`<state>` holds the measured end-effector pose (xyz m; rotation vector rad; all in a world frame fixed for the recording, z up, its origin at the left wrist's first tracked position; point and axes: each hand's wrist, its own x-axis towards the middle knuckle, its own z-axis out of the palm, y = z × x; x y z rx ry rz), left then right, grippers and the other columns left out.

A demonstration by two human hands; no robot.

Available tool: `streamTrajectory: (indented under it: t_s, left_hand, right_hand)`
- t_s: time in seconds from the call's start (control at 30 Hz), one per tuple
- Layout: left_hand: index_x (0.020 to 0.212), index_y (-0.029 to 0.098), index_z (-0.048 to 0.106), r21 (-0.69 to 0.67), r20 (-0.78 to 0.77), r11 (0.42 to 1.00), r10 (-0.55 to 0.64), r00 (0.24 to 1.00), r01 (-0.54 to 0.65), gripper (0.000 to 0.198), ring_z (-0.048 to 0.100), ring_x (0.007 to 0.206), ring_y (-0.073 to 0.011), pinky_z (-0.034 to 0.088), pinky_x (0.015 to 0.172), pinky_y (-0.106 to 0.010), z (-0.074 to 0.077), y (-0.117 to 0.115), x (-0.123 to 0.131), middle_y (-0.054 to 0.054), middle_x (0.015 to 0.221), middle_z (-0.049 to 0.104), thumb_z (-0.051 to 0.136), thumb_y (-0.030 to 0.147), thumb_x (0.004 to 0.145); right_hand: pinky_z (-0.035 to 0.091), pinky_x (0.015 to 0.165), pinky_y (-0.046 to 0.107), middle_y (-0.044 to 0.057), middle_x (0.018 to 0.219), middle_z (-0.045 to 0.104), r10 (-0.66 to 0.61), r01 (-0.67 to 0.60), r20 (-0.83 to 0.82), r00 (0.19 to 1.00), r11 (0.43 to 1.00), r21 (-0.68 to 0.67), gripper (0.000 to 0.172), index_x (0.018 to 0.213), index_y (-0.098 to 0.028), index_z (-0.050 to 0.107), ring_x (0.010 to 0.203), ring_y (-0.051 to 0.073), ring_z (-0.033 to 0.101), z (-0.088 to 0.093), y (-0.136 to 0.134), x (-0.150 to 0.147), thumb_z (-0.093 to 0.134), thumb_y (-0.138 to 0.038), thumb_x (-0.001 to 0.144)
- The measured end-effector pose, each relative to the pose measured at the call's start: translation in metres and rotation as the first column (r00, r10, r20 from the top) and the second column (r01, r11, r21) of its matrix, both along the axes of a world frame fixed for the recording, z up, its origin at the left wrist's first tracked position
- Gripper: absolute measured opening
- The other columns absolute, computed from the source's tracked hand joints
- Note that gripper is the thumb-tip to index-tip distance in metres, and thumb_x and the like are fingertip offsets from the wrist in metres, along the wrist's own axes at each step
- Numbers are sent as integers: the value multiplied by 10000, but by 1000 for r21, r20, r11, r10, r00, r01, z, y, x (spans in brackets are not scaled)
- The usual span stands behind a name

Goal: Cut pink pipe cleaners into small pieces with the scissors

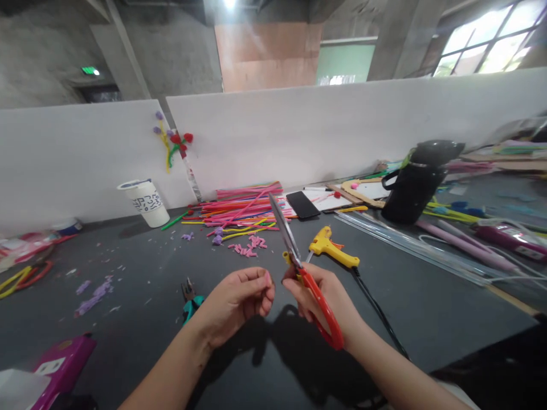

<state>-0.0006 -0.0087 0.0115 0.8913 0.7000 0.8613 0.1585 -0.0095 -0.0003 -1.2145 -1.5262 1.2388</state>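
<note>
My left hand point(245, 299) is closed in a pinch, with a bit of pink fuzzy stem point(268, 278) showing at the fingertips. Beside it on the right, my right hand point(327, 293) grips a pair of scissors point(318, 302) with red handles, blades pointing up and away. Just past the hands lies a small heap of short pink cut pieces point(248, 246). A yellow glue gun point(335, 249) rests beyond my right hand, its black cord running toward me. Pliers with teal handles point(191, 302) lie left of my left hand, partly hidden by the wrist.
Pink and other coloured pipe cleaners point(239, 208) are piled by the white partition point(299, 136). A phone point(303, 205), a white cup point(147, 204), a black jug point(414, 185) and clear glue sticks point(410, 245) stand or lie around. Purple scraps point(96, 296) lie left.
</note>
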Motion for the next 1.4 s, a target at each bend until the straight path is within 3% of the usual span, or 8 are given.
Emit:
streamTrajectory:
  t_s: [0.1, 0.27, 0.53, 0.87, 1.0, 1.1, 1.17, 1.4]
  left_hand:
    - [691, 92, 558, -43, -71, 996, -83, 994, 80, 103, 483, 469, -49, 356, 462, -157, -5, 0, 3, -21, 614, 531, 553, 185, 736]
    - [685, 87, 569, -97, -108, 988, -133, 985, 123, 110, 467, 455, -46, 355, 466, -161, -9, 0, 2, -18, 588, 531, 569, 193, 718]
    - [761, 100, 589, 68, -279, 997, -7, 960, 27, 153, 524, 538, -93, 406, 530, -219, -10, -1, 6, -38, 663, 560, 580, 244, 708]
    - [676, 147, 557, 187, -291, 981, 110, 950, -57, 98, 500, 519, -88, 389, 512, -213, -9, 1, 3, 5, 611, 547, 613, 227, 674]
    - [653, 152, 558, 338, -435, 939, 220, 873, -68, 102, 476, 499, -94, 388, 521, -220, -9, 1, 4, 23, 535, 515, 609, 239, 667]
    - [644, 164, 578, 521, -539, 851, 386, 749, -64, 96, 479, 539, -108, 381, 530, -218, -9, 0, 4, 11, 572, 528, 595, 254, 673]
    - [644, 171, 589, 573, -553, 817, 437, 709, -56, 102, 487, 556, -116, 381, 534, -219, -8, -1, 4, 6, 588, 538, 581, 264, 683]
    - [649, 142, 617, 370, -454, 924, 270, 849, -96, 140, 502, 503, -118, 408, 540, -236, -5, -1, 8, -5, 530, 564, 561, 260, 701]
  right_hand:
    - [354, 357, 208, -111, 316, 363, 55, -70, -176, 983, 994, -81, 196, 688, -199, 474, 278, 76, 342, 1, 2, -5, 517, -390, 687]
    - [349, 331, 185, -113, 311, 383, 136, -161, -209, 969, 981, -108, 148, 671, -186, 469, 254, 58, 337, -3, 5, -7, 511, -327, 687]
    - [328, 315, 159, -101, 426, 431, 44, -52, -123, 991, 997, -61, 86, 644, -193, 447, 293, 38, 361, -8, 4, -9, 502, -248, 681]
    - [377, 362, 204, -113, 295, 357, -21, 8, -208, 978, 998, -63, 145, 653, -200, 453, 289, 77, 371, 2, 4, -6, 480, -331, 709]
    - [368, 350, 192, -124, 304, 351, -21, 8, -171, 985, 997, -75, 136, 685, -184, 483, 262, 61, 345, -3, 6, -5, 506, -318, 688]
    - [356, 344, 186, -123, 329, 359, -5, -9, -175, 984, 997, -76, 143, 687, -182, 489, 265, 52, 335, -5, 6, -6, 540, -312, 661]
    - [345, 339, 182, -121, 351, 366, 5, -18, -176, 984, 997, -72, 144, 705, -184, 494, 273, 50, 336, -5, 6, -6, 555, -304, 654]
    - [312, 360, 176, -98, 423, 399, 25, -24, -38, 999, 999, 28, 123, 698, -192, 491, 337, 56, 368, -4, 4, -6, 536, -305, 681]
